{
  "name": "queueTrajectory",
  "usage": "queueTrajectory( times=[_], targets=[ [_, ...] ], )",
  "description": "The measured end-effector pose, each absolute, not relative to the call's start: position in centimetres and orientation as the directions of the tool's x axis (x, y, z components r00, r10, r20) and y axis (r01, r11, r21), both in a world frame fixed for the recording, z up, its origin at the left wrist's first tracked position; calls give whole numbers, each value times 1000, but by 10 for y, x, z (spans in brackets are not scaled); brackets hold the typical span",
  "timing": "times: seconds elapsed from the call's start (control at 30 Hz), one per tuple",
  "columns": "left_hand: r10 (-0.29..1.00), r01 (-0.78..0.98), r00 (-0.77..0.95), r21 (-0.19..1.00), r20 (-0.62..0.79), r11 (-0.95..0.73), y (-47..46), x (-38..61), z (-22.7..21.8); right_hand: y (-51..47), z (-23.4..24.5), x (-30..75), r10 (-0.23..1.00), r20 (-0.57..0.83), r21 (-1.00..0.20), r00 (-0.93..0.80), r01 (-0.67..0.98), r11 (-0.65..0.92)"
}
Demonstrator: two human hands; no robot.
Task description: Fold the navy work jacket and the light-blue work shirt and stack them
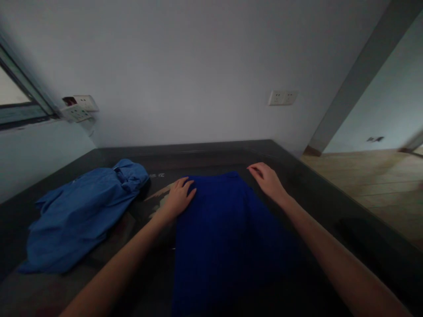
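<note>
A deep blue garment lies spread on the dark table, its straight banded edge at the far end. Its lower part fades into shadow, and whether it is trousers or another piece of clothing I cannot tell. My left hand rests flat on its far left corner, fingers spread and open. Just off the far right corner is my right hand, loosely curled and open, with nothing seen in it. The right hand appears apart from the cloth.
A crumpled lighter blue garment lies at the left on the table. A dim black item sits near the right edge. A pale wall with sockets stands behind; wooden floor lies to the right.
</note>
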State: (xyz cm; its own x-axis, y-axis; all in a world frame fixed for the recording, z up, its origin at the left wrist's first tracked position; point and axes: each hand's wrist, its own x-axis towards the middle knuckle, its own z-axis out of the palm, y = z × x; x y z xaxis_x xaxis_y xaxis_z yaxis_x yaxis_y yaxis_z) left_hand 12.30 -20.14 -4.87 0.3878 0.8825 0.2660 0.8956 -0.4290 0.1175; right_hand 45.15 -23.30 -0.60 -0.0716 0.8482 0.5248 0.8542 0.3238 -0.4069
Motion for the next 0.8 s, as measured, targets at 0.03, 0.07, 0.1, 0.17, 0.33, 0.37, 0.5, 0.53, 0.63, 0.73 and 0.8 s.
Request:
queueTrajectory(
  times=[0.03,0.07,0.1,0.17,0.33,0.37,0.5,0.53,0.63,0.73,0.8],
  targets=[
    [891,904,373,116,259,-412,-192,124,-52,-248,-5,443,859,487,-378,-157,849,370],
    [901,913,357,114,247,-393,-183,124,-56,-262,-7,434,868,435,-343,-240,847,405],
    [913,922,339,112,229,-371,-176,125,-62,-276,-13,427,875,370,-304,-313,849,432],
    [932,937,310,104,186,-333,-167,126,-75,-298,-30,421,883,225,-246,-413,852,461],
    [951,954,274,82,144,-287,-165,119,-97,-316,-67,449,882,77,-255,-464,846,468],
    [953,956,270,81,141,-283,-166,118,-98,-315,-70,455,882,82,-256,-463,846,468],
    [950,954,228,149,212,-262,-168,120,-93,-311,-70,464,878,120,-272,-464,835,479],
    [941,948,213,178,263,-264,-170,120,-90,-311,-69,464,878,136,-286,-459,830,478],
    [881,899,209,271,425,-344,-183,114,-78,-317,-58,466,893,226,-366,-390,815,449],
    [853,794,243,410,462,-449,-217,95,-61,-342,-37,477,911,351,-492,-214,786,374],
    [893,747,250,513,373,-423,-252,76,-50,-369,-24,487,927,371,-579,-54,767,277]
  ],
)
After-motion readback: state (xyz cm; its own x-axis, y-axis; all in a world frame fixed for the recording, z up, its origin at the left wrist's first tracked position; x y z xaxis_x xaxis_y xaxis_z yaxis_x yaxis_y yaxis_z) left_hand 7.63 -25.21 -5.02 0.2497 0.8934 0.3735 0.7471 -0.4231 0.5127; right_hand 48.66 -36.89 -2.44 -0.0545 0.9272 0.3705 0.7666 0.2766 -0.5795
